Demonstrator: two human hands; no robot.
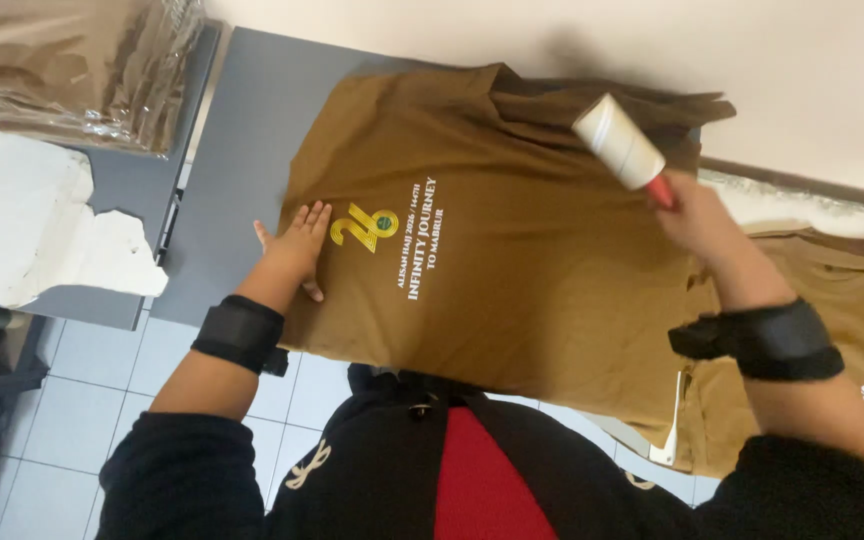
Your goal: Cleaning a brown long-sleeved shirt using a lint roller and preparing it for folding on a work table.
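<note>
Your dark top with its red centre panel [477,470] fills the bottom of the view, and both your forearms reach out from it, each wearing a black wrist band.

Your right hand [697,215] is closed around the red handle of a lint roller [620,142]; that grip holds the white roll lifted over the upper right part of a brown shirt [532,290], tilted with the roll pointing up and to the left. Whether the roll touches the cloth you cannot tell from this view.

Your left hand [297,245] lies flat and open on the shirt's left edge, fingers spread, holding nothing, just beside a gold and green emblem with white lettering printed on the cloth. The shirt is spread out on a grey table [242,160], its lower edge hanging over the near side towards you, its top bunched into folds by the wall.

To the right, a second brown shirt [832,320] lies partly under the first one, with a green and gold badge showing at the frame's edge.

At the upper left, a clear plastic bag [72,70] holds more folded brown cloth. Below it rests a torn piece of white cardboard [32,230] on another grey surface.

Pale floor tiles [82,400] show beneath the table, and a cream wall [652,50] runs behind it.
</note>
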